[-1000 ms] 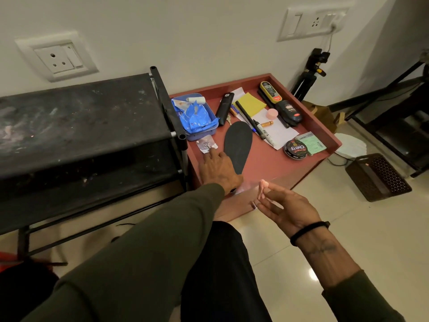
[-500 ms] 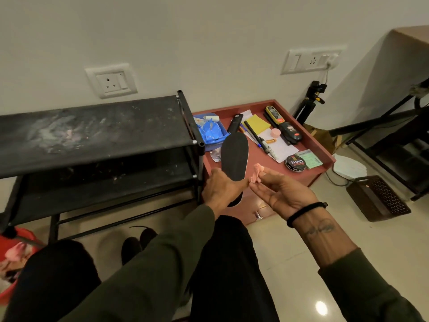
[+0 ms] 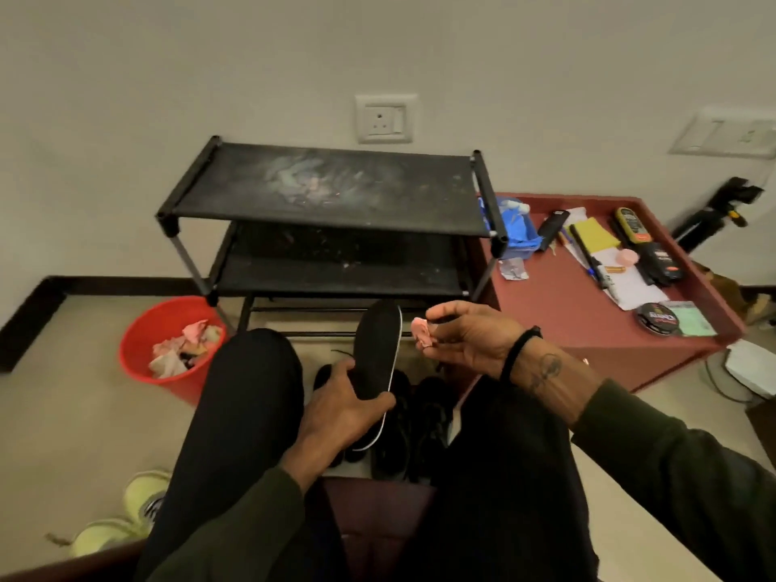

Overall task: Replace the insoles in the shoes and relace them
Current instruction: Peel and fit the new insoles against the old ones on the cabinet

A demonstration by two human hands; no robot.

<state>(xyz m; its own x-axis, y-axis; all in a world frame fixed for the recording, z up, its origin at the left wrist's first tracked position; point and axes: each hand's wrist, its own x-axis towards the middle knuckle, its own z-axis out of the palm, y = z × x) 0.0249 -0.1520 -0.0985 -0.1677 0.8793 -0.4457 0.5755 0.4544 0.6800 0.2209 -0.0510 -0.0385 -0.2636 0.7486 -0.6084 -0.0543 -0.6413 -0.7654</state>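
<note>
My left hand (image 3: 340,407) grips a black insole (image 3: 376,354) near its heel end, holding it upright above the floor between my knees. A pair of black shoes (image 3: 413,426) stands on the floor right below the insole, partly hidden by it and by my hand. My right hand (image 3: 466,336) is raised to the right of the insole and pinches a small crumpled pink piece (image 3: 422,331) in its fingertips.
A black two-tier shoe rack (image 3: 327,195) stands ahead by the wall. A red tray table (image 3: 588,329) on the right carries polish tins, pens and papers. A red bin (image 3: 138,350) with crumpled paper sits left. Light green shoes (image 3: 126,514) lie at lower left.
My left hand lifted the insole off the red tray and brought it over the black shoes. My view swung left and down. The right hand kept the pink piece.
</note>
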